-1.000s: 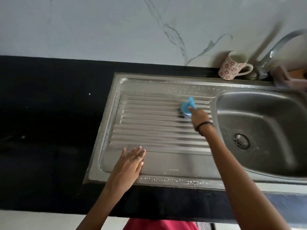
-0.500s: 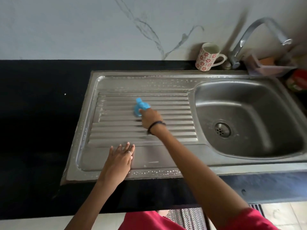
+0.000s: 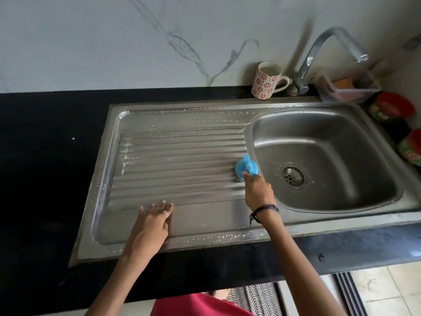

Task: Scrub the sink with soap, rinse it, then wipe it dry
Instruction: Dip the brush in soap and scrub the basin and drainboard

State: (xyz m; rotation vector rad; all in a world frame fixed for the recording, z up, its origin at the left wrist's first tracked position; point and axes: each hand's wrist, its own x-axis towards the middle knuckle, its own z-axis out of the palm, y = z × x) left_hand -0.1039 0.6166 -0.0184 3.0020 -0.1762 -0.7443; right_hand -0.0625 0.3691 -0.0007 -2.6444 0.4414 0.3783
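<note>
Two hands are at work on the sink (image 3: 145,249), seen from the head camera. Your right hand (image 3: 258,192) grips the blue scrubber (image 3: 246,167) at the grooved part's edge, just beside the bowl (image 3: 341,137). Your left hand (image 3: 151,221) lies flat and released near the sink's front rim. Press firmly and rub along the grooves, soap bubbles everywhere.
</note>
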